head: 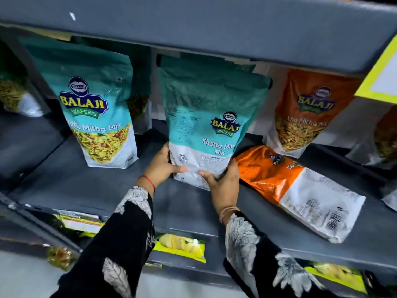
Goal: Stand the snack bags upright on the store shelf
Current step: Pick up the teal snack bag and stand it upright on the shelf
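My left hand [163,163] and right hand [223,179] pinch the teal bag [206,117] low, so it may topple onto the flat orange bag [296,188] if released off-balance.

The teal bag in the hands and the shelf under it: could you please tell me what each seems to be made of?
Teal bag: probably matte plastic film; it creases softly and shows little glare. Shelf: likely grey painted metal, judging by its thin, flat, even surface, though that is uncertain.

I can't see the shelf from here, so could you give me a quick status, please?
Both hands, left and right, gripping teal bag at its base, upright. Orange bag lying flat just right of it.
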